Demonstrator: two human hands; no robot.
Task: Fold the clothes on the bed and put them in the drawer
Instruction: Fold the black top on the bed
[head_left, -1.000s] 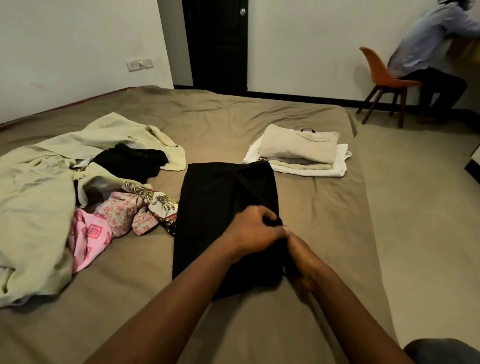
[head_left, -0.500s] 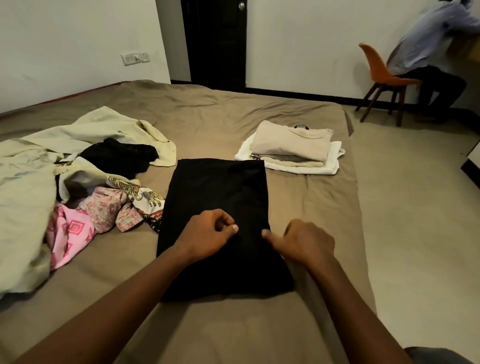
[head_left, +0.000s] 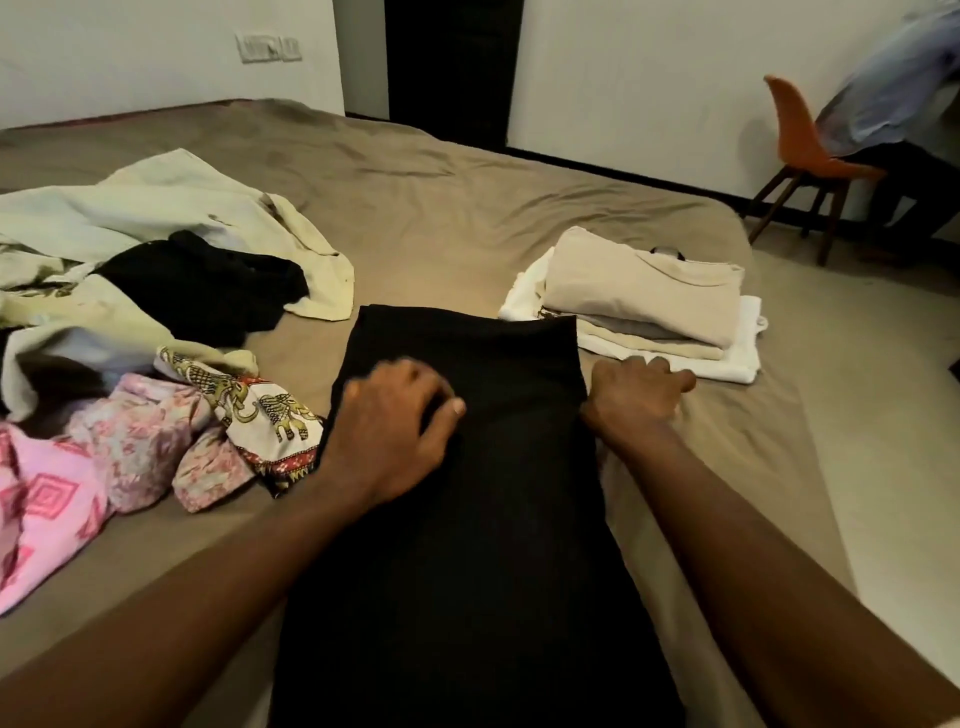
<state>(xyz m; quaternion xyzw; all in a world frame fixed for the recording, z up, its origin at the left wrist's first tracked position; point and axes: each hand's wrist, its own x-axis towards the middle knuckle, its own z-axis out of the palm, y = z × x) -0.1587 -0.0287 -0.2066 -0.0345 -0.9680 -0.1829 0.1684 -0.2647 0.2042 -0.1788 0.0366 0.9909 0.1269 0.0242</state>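
A long black garment (head_left: 493, 545), folded lengthwise, lies flat on the brown bed (head_left: 467, 197) in front of me. My left hand (head_left: 395, 415) rests palm-down on its upper left part, fingers spread and relaxed. At the garment's right edge lies my right hand (head_left: 636, 397), its fingers stretched forward over the sheet and its thumb hidden at the cloth's edge. A stack of folded beige and white clothes (head_left: 644, 291) sits just beyond my right hand. No drawer is in view.
Unfolded clothes lie at the left: a cream sheet (head_left: 156, 208), a black piece (head_left: 208, 286), pink floral cloth (head_left: 47, 493) and an elephant-print cloth (head_left: 260, 410). A person (head_left: 893, 104) sits on an orange chair (head_left: 810, 156) at the back right. A dark door (head_left: 447, 62) stands behind the bed.
My hands let go of the pinched cloth and moved apart and forward; the left now lies flat on the garment, the right at its right edge. The camera moved closer.
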